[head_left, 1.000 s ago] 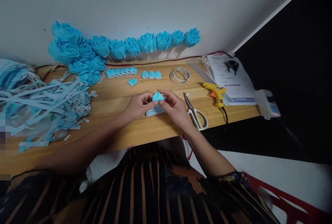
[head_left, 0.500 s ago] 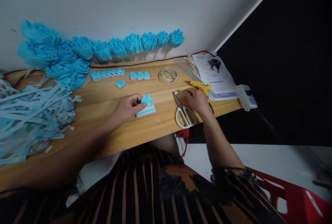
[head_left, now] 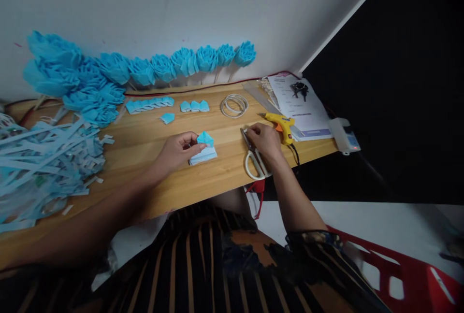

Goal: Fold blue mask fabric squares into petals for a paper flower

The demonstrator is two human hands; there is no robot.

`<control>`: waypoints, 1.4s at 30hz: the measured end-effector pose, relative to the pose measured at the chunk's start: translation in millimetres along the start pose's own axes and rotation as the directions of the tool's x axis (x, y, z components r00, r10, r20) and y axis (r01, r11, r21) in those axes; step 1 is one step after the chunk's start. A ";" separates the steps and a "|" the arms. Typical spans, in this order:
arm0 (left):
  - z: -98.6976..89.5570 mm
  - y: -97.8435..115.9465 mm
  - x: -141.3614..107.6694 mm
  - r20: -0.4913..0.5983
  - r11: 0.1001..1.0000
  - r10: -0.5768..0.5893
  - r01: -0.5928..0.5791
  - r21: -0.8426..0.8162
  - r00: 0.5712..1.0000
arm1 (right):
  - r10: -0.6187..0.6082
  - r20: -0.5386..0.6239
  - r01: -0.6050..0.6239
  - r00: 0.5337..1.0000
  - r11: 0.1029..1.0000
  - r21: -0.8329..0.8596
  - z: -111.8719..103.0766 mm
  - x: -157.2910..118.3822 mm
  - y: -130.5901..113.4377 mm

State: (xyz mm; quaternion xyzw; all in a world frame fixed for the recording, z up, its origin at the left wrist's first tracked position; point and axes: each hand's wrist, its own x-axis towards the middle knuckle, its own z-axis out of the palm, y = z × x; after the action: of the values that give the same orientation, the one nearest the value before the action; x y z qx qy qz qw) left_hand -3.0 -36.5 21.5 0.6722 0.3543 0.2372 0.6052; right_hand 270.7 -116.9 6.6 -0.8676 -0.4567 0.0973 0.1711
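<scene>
My left hand (head_left: 180,150) pinches a small folded blue paper petal (head_left: 205,138) between thumb and fingers. Under it, on the table, lies a short stack of pale blue paper pieces (head_left: 203,155). My right hand (head_left: 264,139) is over the blades of the white-handled scissors (head_left: 253,165), its fingers curled together near the small white scrap by the blade tips. Whether those fingers grip anything is hidden. Just beyond that hand lies a yellow glue gun (head_left: 282,123). Farther back are a single folded petal (head_left: 167,118), a short row of petals (head_left: 195,106) and a longer row (head_left: 150,104).
Blue paper flowers (head_left: 163,67) on sticks lean along the wall. A heap of blue strips (head_left: 47,168) covers the table's left side. Pale rings (head_left: 234,106) lie at the back. Keys (head_left: 299,89) rest on a printed sheet (head_left: 308,112), and a white box (head_left: 344,136) sits at the right edge.
My right hand has moved left from beside the glue gun to over the scissor blades, uncovering more of the glue gun. My left hand still pinches the petal in nearly the same spot.
</scene>
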 end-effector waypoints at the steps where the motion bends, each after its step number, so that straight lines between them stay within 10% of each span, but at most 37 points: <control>1: 0.0 -0.5 0.3 0.001 1.000 0.001 -0.001 -0.003 1.000 | -0.002 -0.010 0.002 1.000 1.000 -0.002 1.3 -0.1 0.0; 25: 3.0 2.8 -1.3 -0.024 0.997 -0.035 0.034 -0.070 0.999 | -0.023 -0.098 0.018 0.995 0.999 -0.049 15.1 -2.6 2.7; 34: 3.6 2.7 -0.2 -0.029 0.996 0.008 -0.011 -0.091 1.000 | -0.001 -0.193 0.045 0.981 0.973 0.226 16.7 -3.8 2.0; 38: 3.0 3.2 -0.7 -0.006 0.996 0.031 -0.031 -0.087 1.000 | -0.146 -0.297 0.275 0.944 0.845 0.459 8.9 -19.7 -20.1; 42: 1.9 1.1 -0.2 -0.009 0.996 0.063 -0.064 -0.065 0.998 | -0.301 -0.074 0.221 0.951 0.490 0.843 -9.3 -39.0 -60.1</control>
State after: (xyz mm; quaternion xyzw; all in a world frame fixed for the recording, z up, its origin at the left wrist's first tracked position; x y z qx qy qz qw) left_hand -1.5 -37.8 22.3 0.6621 0.3269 0.2700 0.6179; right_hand 206.1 -119.6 38.8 -0.5925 -0.4852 0.3139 0.5613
